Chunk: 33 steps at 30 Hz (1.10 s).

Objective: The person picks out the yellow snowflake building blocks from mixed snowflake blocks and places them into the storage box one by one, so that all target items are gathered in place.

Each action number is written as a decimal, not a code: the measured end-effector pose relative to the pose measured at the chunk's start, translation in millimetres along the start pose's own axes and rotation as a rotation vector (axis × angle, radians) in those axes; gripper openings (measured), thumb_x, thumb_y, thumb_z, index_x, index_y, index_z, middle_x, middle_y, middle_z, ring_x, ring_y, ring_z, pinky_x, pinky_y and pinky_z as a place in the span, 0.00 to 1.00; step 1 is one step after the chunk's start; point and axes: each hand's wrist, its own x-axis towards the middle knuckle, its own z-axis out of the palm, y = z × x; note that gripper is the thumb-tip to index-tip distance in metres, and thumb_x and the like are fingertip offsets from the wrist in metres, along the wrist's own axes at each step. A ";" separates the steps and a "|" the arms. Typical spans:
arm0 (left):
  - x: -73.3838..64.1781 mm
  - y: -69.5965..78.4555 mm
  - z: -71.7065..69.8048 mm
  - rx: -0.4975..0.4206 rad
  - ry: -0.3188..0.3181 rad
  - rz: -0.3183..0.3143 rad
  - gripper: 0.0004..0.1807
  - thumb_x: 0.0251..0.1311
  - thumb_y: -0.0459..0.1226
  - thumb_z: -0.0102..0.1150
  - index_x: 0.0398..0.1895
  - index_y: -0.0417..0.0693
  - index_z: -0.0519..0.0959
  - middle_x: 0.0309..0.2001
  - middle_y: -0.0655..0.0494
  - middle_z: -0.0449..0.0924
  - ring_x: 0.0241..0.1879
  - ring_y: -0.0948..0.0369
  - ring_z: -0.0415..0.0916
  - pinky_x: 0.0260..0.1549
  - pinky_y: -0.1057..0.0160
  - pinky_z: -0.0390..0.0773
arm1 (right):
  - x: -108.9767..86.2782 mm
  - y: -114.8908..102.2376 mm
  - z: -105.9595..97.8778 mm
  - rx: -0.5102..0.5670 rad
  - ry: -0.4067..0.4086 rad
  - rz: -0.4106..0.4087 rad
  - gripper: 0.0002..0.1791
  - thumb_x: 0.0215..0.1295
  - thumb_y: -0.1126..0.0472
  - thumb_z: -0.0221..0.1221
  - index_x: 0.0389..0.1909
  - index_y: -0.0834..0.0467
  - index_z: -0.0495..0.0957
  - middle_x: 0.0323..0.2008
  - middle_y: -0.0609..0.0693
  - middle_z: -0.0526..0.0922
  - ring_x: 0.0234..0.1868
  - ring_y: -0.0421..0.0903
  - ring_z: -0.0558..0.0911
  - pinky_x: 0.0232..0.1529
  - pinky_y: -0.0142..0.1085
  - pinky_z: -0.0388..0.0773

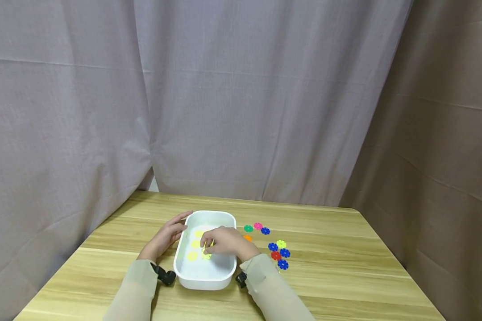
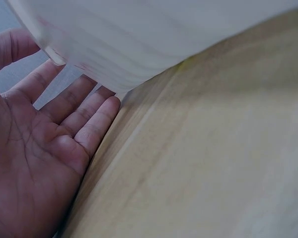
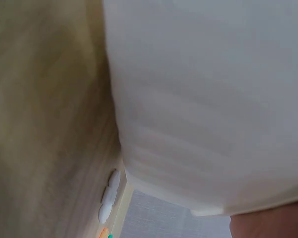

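Yellow flower-shaped plastic discs [image 1: 192, 256], at least four that I can see, are lying in a white rectangular tub [image 1: 202, 283], just under and to the left of the right hand [image 1: 225, 242]. That hand is reaching down over the tub's right side, thumb and fingers bent in narrow right by the discs, but honestly I can't tell if it's pinching one. The right-wrist view is mostly tub wall, so no help there. The left hand [image 1: 165, 236] is spread pretty wide with its fingers resting against the tub's left wall, not gripping any disc. On the wood-look table [image 1: 345, 267], off to the right of the right hand, there's a loose scatter: a green disc [image 1: 248, 228], a pink disc [image 1: 258, 226] and a blue disc [image 1: 265, 231] a bit farther out, an orange disc [image 1: 247, 238] just behind the right wrist, then a yellow-green disc [image 1: 281, 244], a red disc [image 1: 276, 256] and three more blue ones bunched together.
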 end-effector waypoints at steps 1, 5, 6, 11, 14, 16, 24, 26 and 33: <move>-0.1 -0.3 0.0 0.002 -0.002 0.002 0.33 0.70 0.32 0.47 0.78 0.46 0.58 0.73 0.34 0.60 0.69 0.42 0.64 0.60 0.61 0.74 | 0.1 0.3 0.8 -0.006 0.003 0.003 0.05 0.62 0.49 0.68 0.38 0.38 0.83 0.31 0.26 0.80 0.33 0.28 0.77 0.37 0.31 0.73; -0.7 -0.5 -0.5 0.011 -0.005 0.005 0.33 0.70 0.33 0.48 0.78 0.47 0.59 0.73 0.34 0.60 0.69 0.42 0.64 0.61 0.60 0.74 | 0.0 1.0 1.9 -0.017 0.004 0.008 0.06 0.61 0.49 0.69 0.37 0.38 0.83 0.31 0.26 0.81 0.34 0.28 0.77 0.38 0.32 0.73; -0.9 -0.3 -0.6 0.015 -0.007 0.006 0.33 0.70 0.33 0.48 0.78 0.47 0.58 0.73 0.34 0.60 0.69 0.43 0.64 0.61 0.60 0.74 | 0.0 1.1 1.9 -0.020 0.001 0.007 0.06 0.61 0.49 0.69 0.36 0.38 0.83 0.32 0.26 0.81 0.35 0.28 0.77 0.38 0.32 0.73; -1.0 0.5 -0.9 0.025 -0.011 0.003 0.33 0.70 0.34 0.48 0.79 0.47 0.58 0.72 0.34 0.60 0.68 0.44 0.65 0.60 0.61 0.74 | -0.6 0.5 0.9 -0.031 -0.009 0.000 0.06 0.60 0.48 0.70 0.35 0.37 0.83 0.32 0.25 0.82 0.36 0.27 0.78 0.39 0.33 0.74; -1.2 1.0 -0.5 0.023 -0.006 -0.002 0.33 0.70 0.34 0.48 0.78 0.48 0.58 0.72 0.35 0.61 0.68 0.44 0.65 0.60 0.61 0.75 | -0.7 0.2 0.7 -0.037 -0.008 0.001 0.06 0.60 0.48 0.70 0.35 0.37 0.82 0.32 0.26 0.81 0.35 0.28 0.78 0.39 0.32 0.73; -1.5 1.3 -0.2 0.023 -0.003 -0.005 0.33 0.70 0.34 0.48 0.78 0.48 0.58 0.72 0.35 0.61 0.68 0.44 0.65 0.60 0.62 0.75 | -0.9 0.2 0.9 -0.039 -0.005 0.001 0.06 0.59 0.48 0.70 0.34 0.37 0.82 0.32 0.26 0.81 0.35 0.28 0.78 0.38 0.32 0.73; -1.2 1.2 0.8 0.019 0.001 -0.008 0.32 0.70 0.34 0.47 0.78 0.48 0.59 0.72 0.37 0.61 0.67 0.45 0.66 0.58 0.63 0.76 | -1.6 1.2 1.6 -0.034 0.025 -0.016 0.05 0.59 0.49 0.71 0.33 0.39 0.83 0.33 0.28 0.83 0.36 0.29 0.78 0.39 0.32 0.74; -0.7 0.9 0.6 0.018 -0.002 -0.005 0.32 0.70 0.33 0.47 0.78 0.48 0.59 0.72 0.36 0.61 0.67 0.45 0.66 0.58 0.63 0.76 | -1.9 0.9 1.4 -0.036 0.028 -0.016 0.05 0.59 0.48 0.71 0.33 0.39 0.83 0.33 0.28 0.83 0.36 0.29 0.78 0.39 0.31 0.74; -1.4 1.4 0.2 0.010 -0.001 -0.012 0.32 0.71 0.33 0.46 0.78 0.49 0.59 0.73 0.38 0.61 0.68 0.46 0.65 0.59 0.63 0.75 | -1.6 -1.3 0.6 -0.013 0.037 0.005 0.03 0.61 0.51 0.69 0.32 0.42 0.84 0.29 0.30 0.82 0.33 0.29 0.77 0.37 0.28 0.75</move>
